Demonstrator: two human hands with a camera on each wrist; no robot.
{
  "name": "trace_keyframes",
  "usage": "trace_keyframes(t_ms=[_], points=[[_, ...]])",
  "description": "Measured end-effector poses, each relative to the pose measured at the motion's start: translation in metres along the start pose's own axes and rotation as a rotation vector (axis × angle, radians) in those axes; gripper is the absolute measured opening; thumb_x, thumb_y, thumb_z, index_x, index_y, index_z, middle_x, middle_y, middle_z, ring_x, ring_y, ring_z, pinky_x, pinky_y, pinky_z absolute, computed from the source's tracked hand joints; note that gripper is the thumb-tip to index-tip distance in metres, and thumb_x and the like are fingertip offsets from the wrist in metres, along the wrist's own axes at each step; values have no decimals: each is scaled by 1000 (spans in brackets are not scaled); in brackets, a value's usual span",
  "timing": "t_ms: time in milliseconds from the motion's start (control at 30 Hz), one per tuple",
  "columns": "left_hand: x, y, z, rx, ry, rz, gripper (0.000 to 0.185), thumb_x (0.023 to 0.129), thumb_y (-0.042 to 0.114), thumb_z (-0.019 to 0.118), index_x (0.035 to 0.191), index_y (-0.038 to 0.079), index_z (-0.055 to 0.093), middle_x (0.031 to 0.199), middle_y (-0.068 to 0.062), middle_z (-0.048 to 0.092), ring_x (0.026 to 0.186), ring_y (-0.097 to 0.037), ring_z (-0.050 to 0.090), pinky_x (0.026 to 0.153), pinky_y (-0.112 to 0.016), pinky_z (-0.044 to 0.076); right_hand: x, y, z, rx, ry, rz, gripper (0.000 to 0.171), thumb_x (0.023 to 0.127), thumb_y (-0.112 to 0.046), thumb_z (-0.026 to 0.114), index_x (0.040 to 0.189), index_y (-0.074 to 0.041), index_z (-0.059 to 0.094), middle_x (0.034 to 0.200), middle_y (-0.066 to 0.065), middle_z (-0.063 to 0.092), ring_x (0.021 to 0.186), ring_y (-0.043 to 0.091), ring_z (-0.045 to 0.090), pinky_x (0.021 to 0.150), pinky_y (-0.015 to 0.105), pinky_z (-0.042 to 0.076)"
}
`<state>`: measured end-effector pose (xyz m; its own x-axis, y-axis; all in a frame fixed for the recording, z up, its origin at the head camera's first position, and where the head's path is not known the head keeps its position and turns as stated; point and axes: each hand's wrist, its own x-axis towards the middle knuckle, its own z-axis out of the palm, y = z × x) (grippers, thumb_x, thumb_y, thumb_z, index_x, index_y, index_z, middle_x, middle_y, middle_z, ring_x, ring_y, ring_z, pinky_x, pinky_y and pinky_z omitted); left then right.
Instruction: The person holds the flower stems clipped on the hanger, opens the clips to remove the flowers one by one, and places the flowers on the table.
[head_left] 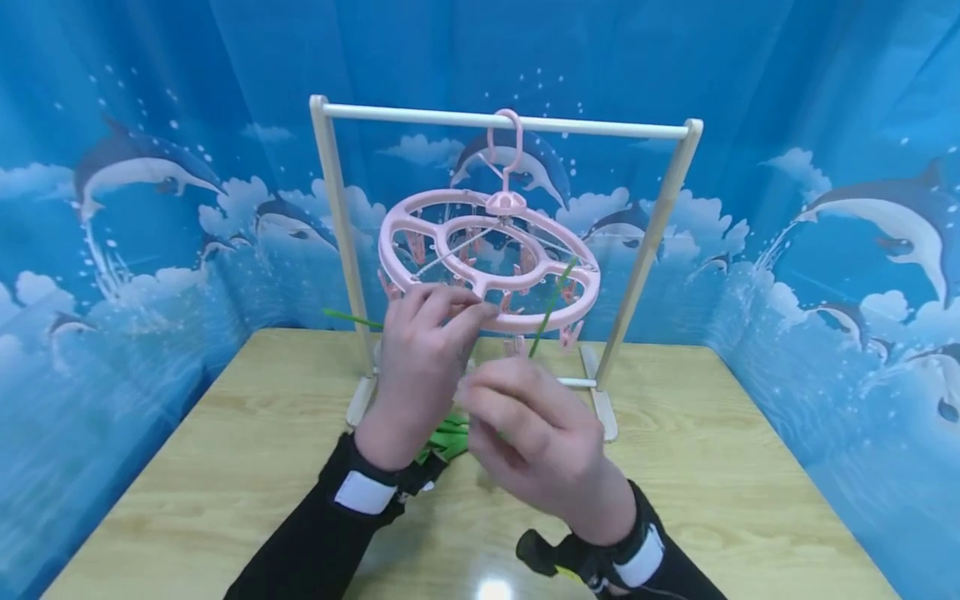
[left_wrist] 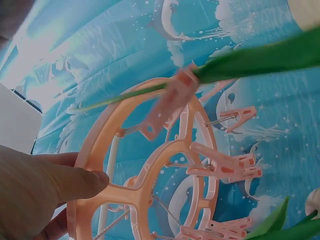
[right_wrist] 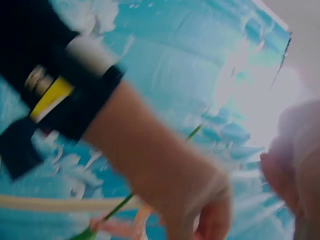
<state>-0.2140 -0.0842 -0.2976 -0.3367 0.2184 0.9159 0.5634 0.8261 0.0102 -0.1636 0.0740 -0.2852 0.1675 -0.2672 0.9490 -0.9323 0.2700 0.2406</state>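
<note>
A pink round clip hanger (head_left: 480, 279) with small clothespins (head_left: 570, 333) hangs by its hook from a rack bar. My left hand (head_left: 427, 358) grips its near rim; in the left wrist view, the thumb (left_wrist: 85, 182) lies on the frame. A long green leaf (head_left: 553, 308) is held by a pink clothespin (left_wrist: 172, 102), its thin tip extending past the rim. Another green strip (head_left: 352, 317) sticks out left of the left hand. My right hand (head_left: 536, 437), blurred, is in front of the hanger, fingers loosely bent, with nothing visible in them.
The rack has a white top bar (head_left: 585, 127) and wooden side posts (head_left: 648, 250) with feet on the wooden table (head_left: 697, 483). Green leaves (head_left: 450, 435) lie beneath the hanger, partly hidden by the hands. Blue dolphin-print curtains (head_left: 825, 167) surround the table.
</note>
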Motion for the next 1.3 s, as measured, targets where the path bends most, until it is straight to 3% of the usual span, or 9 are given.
trace_keyframes(t_ms=[133,233,367,533,733,900,1067,1167,1300], points=[[3,-1,-3,5,5,9,14,97,16,85,111,16,87,111,-7,82,109,-32,72,90,-46,59,-8,18,2,-130,-190,259,26,95,2,73,121,2,72,118,19,73,98,26,72,78,28,64],[4,-3,-7,-8,10,16,15,95,11,87,110,14,87,110,-8,82,108,-32,72,91,-47,60,-15,35,-4,-193,-283,367,37,91,1,83,126,0,72,126,19,73,105,29,70,84,36,63],[9,-8,-10,-46,27,21,13,95,11,86,108,14,86,109,-9,83,107,-32,73,93,-48,61,-18,50,-15,-264,-367,422,44,88,-7,92,128,-3,74,125,14,76,111,32,70,102,47,59],[14,-12,-15,-63,18,5,15,96,11,86,110,13,86,112,-10,83,110,-33,72,100,-49,60,-18,62,-24,-330,-390,490,41,86,-8,94,123,-6,77,120,12,78,115,34,72,109,54,56],[9,-12,-20,-73,-86,-24,28,92,14,91,119,13,83,121,-14,79,115,-35,68,102,-47,61,-21,61,-24,-354,-394,528,33,89,-6,91,120,-8,80,113,10,81,105,32,76,102,52,60],[8,-10,-24,-114,-176,18,39,88,25,95,121,13,78,126,-14,71,115,-33,63,94,-42,62,-23,60,-20,-399,-402,546,30,89,-8,91,118,-8,81,111,10,82,103,31,77,100,50,61],[7,-4,-28,-97,-369,37,21,95,31,88,106,16,77,103,0,73,88,-17,67,74,-28,62,-23,59,-17,-413,-401,576,26,91,-9,90,115,-8,82,110,10,83,103,30,76,102,50,60],[7,-1,-27,-51,-548,-35,23,98,34,85,114,18,78,103,3,77,84,-14,73,70,-27,64,-24,57,-16,-437,-410,600,25,91,-9,90,115,-8,82,109,10,83,105,31,76,111,54,57],[5,-3,-18,-6,-776,-153,37,98,36,84,127,15,76,113,-4,80,97,-21,80,79,-34,68,-24,56,-14,-447,-407,630,26,91,-8,90,115,-8,82,110,10,83,106,32,75,108,54,58]])
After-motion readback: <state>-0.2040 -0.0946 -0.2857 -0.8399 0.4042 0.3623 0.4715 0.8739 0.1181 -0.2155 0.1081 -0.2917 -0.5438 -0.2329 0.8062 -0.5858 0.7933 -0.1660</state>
